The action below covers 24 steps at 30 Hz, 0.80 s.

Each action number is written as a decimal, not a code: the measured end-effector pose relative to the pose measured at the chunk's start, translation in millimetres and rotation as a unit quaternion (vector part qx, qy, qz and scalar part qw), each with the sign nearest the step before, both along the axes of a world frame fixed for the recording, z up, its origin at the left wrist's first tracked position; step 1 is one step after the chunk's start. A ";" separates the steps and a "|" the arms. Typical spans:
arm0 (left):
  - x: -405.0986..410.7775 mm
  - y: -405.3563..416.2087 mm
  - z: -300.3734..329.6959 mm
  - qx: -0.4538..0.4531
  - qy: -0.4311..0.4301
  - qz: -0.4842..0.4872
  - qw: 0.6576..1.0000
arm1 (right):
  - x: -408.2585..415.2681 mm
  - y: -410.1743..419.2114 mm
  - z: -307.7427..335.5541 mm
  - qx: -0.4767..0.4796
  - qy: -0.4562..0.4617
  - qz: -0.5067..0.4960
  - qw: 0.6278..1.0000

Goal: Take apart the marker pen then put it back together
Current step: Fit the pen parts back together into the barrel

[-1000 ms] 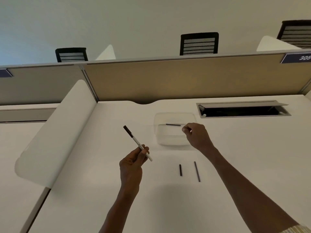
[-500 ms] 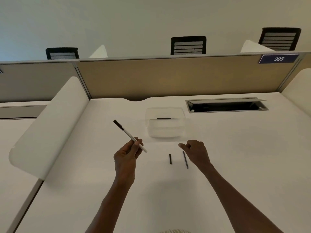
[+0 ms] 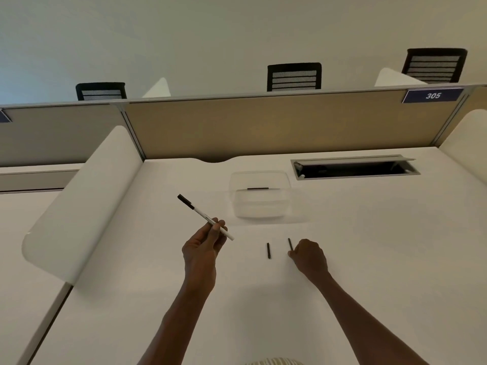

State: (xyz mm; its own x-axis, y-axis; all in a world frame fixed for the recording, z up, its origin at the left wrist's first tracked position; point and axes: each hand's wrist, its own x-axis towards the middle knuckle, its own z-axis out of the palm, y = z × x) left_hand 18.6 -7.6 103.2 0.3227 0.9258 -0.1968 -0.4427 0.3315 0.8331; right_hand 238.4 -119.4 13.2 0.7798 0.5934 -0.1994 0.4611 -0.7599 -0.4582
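So the marker pen is clearly in pieces right now. The left hand (image 3: 203,248) pinches the white marker barrel (image 3: 208,219) near its back end, holding it up off the counter (image 3: 369,259) with the black tip end pointing to about 10 o'clock. Two dark loose parts lie on the counter at roughly 3 o'clock from that hand: a short dark piece (image 3: 268,250) and, just beside it on the right, a longer thin dark rod (image 3: 290,244), which I'd guess is the ink core. The right hand (image 3: 308,256) is down on the counter with its fingers curled at the rod's near end. It looks like it's pinching it, but the fingertips are hidden, so I can't swear the grip is closed.

There's also a clear plastic tray (image 3: 259,196) at 12 o'clock from the parts, with one more dark stick-like piece (image 3: 257,188) inside, maybe the cap.

My read on progress: the take-apart half looks done and the reassembly is just kicking off. Still left would be getting the rod back into the barrel, then the short piece, then whatever's in the tray.

Compared with a second ago: the right hand was up at the tray then, half a second ago it was coming down near the rod, and now it's on it. The left hand has barely budged, same hold on the barrel.
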 end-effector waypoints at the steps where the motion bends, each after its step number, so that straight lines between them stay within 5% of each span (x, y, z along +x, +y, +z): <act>1: 0.1 -0.5 -0.2 -0.004 0.000 0.000 1.000 | -1.2 0.8 0.2 -0.005 -0.008 0.000 1.000; 10: -2.8 -2.5 5.3 -0.065 -0.026 0.008 0.998 | -5.8 7.1 10.4 0.004 -0.022 -0.007 1.000; 16: -4.4 0.5 11.9 -0.100 -0.040 0.018 0.994 | -25.5 11.6 51.0 0.194 0.017 0.049 0.980; 24: -2.5 9.5 19.6 -0.129 -0.068 0.026 0.989 | -77.6 16.4 99.0 0.334 0.042 0.144 0.931</act>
State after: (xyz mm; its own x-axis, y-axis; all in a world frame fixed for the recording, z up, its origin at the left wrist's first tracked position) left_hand 16.1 1.9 122.8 0.3162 0.8661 -0.3872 -0.5672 0.4997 0.6547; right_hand 160.9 -102.9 112.2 0.5677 0.7888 0.2356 0.5431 -0.1439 -0.8272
